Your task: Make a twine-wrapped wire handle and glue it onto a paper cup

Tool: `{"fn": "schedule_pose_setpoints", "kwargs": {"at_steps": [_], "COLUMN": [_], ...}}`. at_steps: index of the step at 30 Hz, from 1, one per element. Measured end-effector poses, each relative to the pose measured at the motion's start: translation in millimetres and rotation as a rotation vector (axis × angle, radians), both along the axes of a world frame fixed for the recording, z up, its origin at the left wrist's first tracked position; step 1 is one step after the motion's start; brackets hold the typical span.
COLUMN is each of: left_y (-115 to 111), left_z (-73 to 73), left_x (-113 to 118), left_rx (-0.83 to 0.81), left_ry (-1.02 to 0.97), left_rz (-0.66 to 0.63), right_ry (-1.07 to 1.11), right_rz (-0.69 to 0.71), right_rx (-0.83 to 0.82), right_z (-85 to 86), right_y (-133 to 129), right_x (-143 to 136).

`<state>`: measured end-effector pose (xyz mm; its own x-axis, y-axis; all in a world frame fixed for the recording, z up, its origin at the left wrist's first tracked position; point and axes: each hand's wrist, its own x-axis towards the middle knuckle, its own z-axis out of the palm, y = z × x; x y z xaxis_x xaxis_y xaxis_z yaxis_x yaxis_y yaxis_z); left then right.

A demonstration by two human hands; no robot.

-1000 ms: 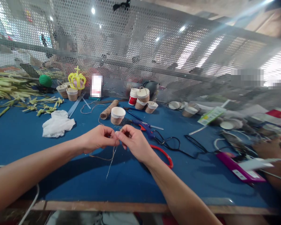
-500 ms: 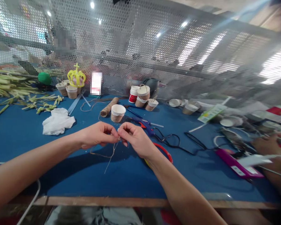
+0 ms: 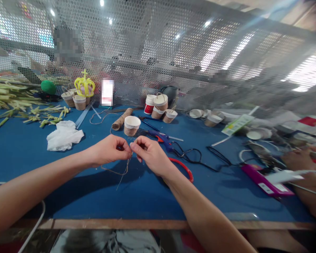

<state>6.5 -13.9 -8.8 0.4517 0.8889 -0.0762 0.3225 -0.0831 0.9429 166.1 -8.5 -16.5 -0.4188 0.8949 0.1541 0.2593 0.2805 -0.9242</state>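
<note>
My left hand (image 3: 112, 149) and my right hand (image 3: 147, 153) meet fingertip to fingertip above the blue table, both pinched on a thin brown twine (image 3: 126, 167). Its loose ends hang below the fingers. Just beyond the hands stands a twine-wrapped cup (image 3: 132, 126) with a white rim. A roll of twine (image 3: 122, 119) lies to the left of that cup, and a strand runs down from it toward my left hand. The purple-blue glue gun (image 3: 162, 139) rests behind my right hand.
White cloth (image 3: 65, 135) lies left; green stalks (image 3: 10, 93) and a yellow crown (image 3: 84, 85) are farther back. More cups (image 3: 160, 105) stand near the perforated screen. Black cords, a red ring (image 3: 184, 168) and a purple power strip (image 3: 265, 181) are right, beside another person's hand (image 3: 300, 158).
My hands have shifted very slightly, with the twine still between the fingertips. The hanging ends have moved a little left, and the whole view has shifted slightly.
</note>
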Motion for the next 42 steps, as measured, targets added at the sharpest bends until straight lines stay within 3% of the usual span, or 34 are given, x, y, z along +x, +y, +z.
{"fn": "schedule_pose_setpoints", "kwargs": {"at_steps": [12,23,30,37,42], "left_y": [-0.3,1.7,0.7,-2.0,-0.3], "left_z": [0.7,-11.3,-10.7,-3.8,-0.2], "left_x": [1.3,2.8,4.6,3.6,-0.6], "left_rx": [0.039,0.08,0.077,-0.162,-0.178], "left_ry": [-0.019,-0.063,-0.061,-0.203,-0.242], "left_rz": [-0.048,-0.024,0.029,-0.025,-0.095], "right_ry": [-0.014,0.032,0.033,0.229,0.221], "right_rz": [-0.013,-0.035,-0.061,0.104,0.071], "right_rx": [-0.015,-0.021,-0.032,-0.184,-0.174], "right_z": [0.1,-2.4,-6.4,1.3,0.7], "right_y": [1.2,0.3,2.3,-1.0,0.8], "right_x": [1.6,-1.8,-1.7,0.8,3.2]}}
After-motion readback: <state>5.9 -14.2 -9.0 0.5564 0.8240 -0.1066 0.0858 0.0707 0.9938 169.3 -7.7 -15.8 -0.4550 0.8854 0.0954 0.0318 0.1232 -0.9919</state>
